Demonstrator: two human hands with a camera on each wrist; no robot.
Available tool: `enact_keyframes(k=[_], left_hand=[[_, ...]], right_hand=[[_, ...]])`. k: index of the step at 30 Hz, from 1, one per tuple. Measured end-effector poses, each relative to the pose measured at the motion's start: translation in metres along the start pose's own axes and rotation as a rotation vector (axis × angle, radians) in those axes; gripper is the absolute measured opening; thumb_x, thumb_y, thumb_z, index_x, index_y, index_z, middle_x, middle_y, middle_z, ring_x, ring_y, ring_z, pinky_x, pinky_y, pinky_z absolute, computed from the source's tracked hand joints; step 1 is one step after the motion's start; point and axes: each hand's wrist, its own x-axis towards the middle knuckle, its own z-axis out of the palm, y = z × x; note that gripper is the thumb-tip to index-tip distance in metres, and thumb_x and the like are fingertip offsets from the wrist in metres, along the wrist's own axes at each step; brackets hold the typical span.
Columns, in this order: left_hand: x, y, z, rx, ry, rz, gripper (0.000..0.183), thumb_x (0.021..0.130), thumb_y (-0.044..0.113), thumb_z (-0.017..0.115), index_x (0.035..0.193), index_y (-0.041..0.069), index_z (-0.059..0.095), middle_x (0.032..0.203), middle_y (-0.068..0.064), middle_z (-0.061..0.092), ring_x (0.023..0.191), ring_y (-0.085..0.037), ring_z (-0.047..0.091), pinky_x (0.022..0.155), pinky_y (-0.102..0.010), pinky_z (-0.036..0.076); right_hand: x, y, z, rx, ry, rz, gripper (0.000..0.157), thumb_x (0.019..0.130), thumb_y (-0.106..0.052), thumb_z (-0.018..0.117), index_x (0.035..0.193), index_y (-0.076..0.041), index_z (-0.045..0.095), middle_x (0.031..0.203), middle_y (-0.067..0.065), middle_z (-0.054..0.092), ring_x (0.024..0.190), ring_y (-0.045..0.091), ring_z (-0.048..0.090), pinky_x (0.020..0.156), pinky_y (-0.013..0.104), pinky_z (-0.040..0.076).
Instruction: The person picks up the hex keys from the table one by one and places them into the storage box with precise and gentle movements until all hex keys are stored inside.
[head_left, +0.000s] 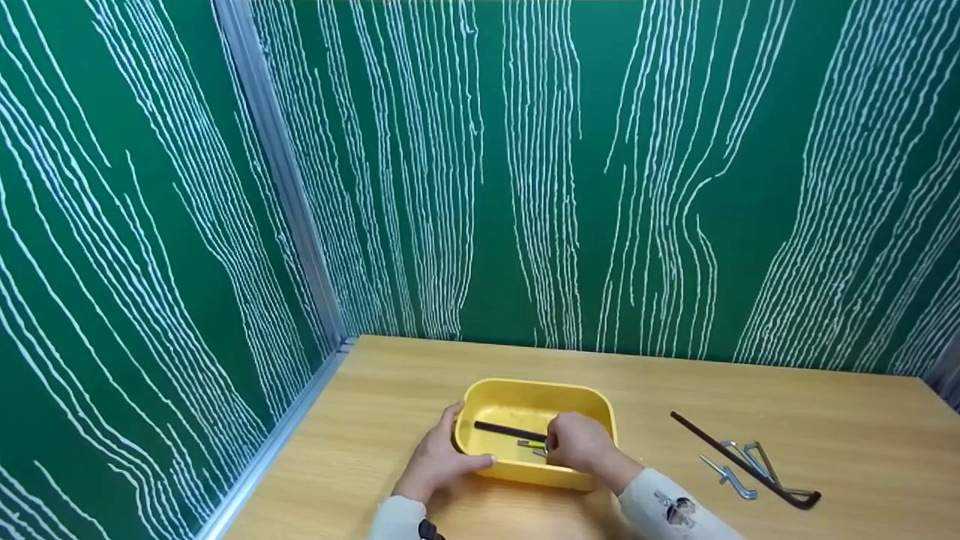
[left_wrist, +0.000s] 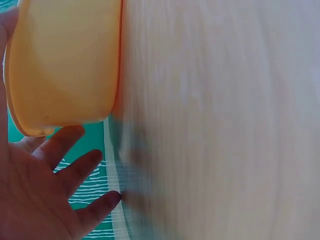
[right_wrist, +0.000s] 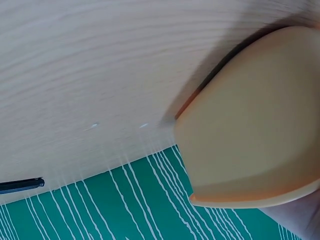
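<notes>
A yellow plastic tub [head_left: 540,474] stands on the wooden table. My left hand [head_left: 442,454] holds it by its left end, thumb over the front rim and fingers against the outer side; in the left wrist view the fingers [left_wrist: 75,172] are spread. My right hand [head_left: 577,442] reaches inside the tub, fingers curled down; its fingertips and anything between them are hidden. Partly under it lie a black bar [head_left: 506,430], a small yellow-green piece [head_left: 529,444] and a bit of silver metal [head_left: 539,452]. The tub's wall [right_wrist: 255,120] blocks the right wrist view.
Right of the tub lie a long dark L-shaped hex key [head_left: 739,456], a silver screw hook [head_left: 726,474] and bent silver metal pieces [head_left: 761,457], partly overlapping. Green panels [head_left: 540,172] with white wavy lines border the table [head_left: 390,420] at the back and left.
</notes>
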Motion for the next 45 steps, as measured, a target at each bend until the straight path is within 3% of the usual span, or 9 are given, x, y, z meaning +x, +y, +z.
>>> enact_keyframes(k=[10, 13, 17, 24, 30, 36, 41, 45], left_hand=[[0.000, 0.001, 0.001, 0.008, 0.015, 0.030, 0.103, 0.046, 0.055, 0.078, 0.133, 0.036, 0.025, 0.126, -0.001, 0.048, 0.109, -0.016, 0.046, 0.095, -0.043, 0.034], [0.000, 0.000, 0.001, 0.012, 0.015, 0.029, 0.103, 0.046, 0.055, 0.077, 0.133, 0.036, 0.025, 0.127, -0.001, 0.047, 0.108, -0.016, 0.046, 0.095, -0.042, 0.034], [0.001, -0.001, 0.001, 0.004, 0.013, 0.007, 0.104, 0.045, 0.056, 0.078, 0.133, 0.038, 0.024, 0.130, 0.000, 0.044, 0.110, -0.015, 0.044, 0.096, -0.042, 0.033], [0.001, -0.001, 0.002, 0.002, 0.012, 0.000, 0.105, 0.044, 0.056, 0.078, 0.132, 0.038, 0.025, 0.131, 0.001, 0.043, 0.112, -0.017, 0.043, 0.097, -0.045, 0.031], [0.001, -0.002, 0.001, -0.002, 0.004, 0.008, 0.107, 0.043, 0.057, 0.077, 0.133, 0.038, 0.024, 0.130, 0.002, 0.044, 0.112, -0.015, 0.043, 0.098, -0.044, 0.030], [0.001, -0.002, -0.001, -0.010, -0.003, -0.009, 0.106, 0.044, 0.056, 0.078, 0.133, 0.037, 0.024, 0.129, 0.002, 0.045, 0.112, -0.016, 0.043, 0.098, -0.045, 0.031], [0.000, -0.002, -0.001, -0.007, -0.002, 0.018, 0.104, 0.046, 0.054, 0.078, 0.133, 0.035, 0.025, 0.123, 0.001, 0.049, 0.109, -0.016, 0.046, 0.096, -0.044, 0.032], [0.000, -0.001, 0.000, -0.015, -0.007, 0.018, 0.105, 0.045, 0.055, 0.078, 0.134, 0.034, 0.025, 0.124, 0.000, 0.049, 0.110, -0.016, 0.045, 0.096, -0.044, 0.031]], right_hand=[[0.001, 0.002, -0.004, -0.028, 0.077, -0.100, 0.009, 0.067, -0.027, 0.068, 0.072, -0.022, 0.061, 0.058, -0.011, 0.050, 0.052, 0.009, 0.044, 0.048, 0.024, 0.034], [0.001, 0.001, -0.005, -0.015, 0.107, -0.130, 0.008, 0.068, -0.029, 0.066, 0.072, -0.024, 0.062, 0.056, -0.012, 0.050, 0.051, 0.007, 0.044, 0.045, 0.023, 0.034], [-0.001, 0.000, -0.007, 0.047, 0.125, -0.125, 0.009, 0.069, -0.031, 0.066, 0.074, -0.024, 0.063, 0.063, -0.013, 0.053, 0.057, 0.007, 0.046, 0.050, 0.024, 0.036], [-0.005, 0.001, -0.017, 0.098, 0.042, -0.129, 0.015, 0.072, -0.033, 0.065, 0.082, -0.022, 0.066, 0.075, -0.012, 0.055, 0.071, 0.010, 0.049, 0.064, 0.028, 0.040], [-0.011, 0.005, -0.032, 0.062, 0.012, -0.202, 0.020, 0.073, -0.032, 0.063, 0.088, -0.019, 0.066, 0.083, -0.004, 0.058, 0.073, 0.013, 0.050, 0.062, 0.028, 0.040], [-0.016, 0.015, -0.051, 0.055, 0.030, -0.139, 0.018, 0.072, -0.031, 0.063, 0.090, -0.025, 0.063, 0.085, -0.006, 0.056, 0.073, 0.012, 0.048, 0.062, 0.028, 0.040], [-0.020, 0.032, -0.065, 0.070, 0.115, -0.159, 0.016, 0.070, -0.025, 0.064, 0.086, -0.021, 0.063, 0.084, -0.002, 0.056, 0.073, 0.013, 0.048, 0.063, 0.029, 0.041], [-0.023, 0.049, -0.078, 0.072, 0.121, -0.136, 0.015, 0.070, -0.023, 0.064, 0.085, -0.019, 0.063, 0.083, -0.001, 0.056, 0.074, 0.016, 0.050, 0.062, 0.029, 0.042]])
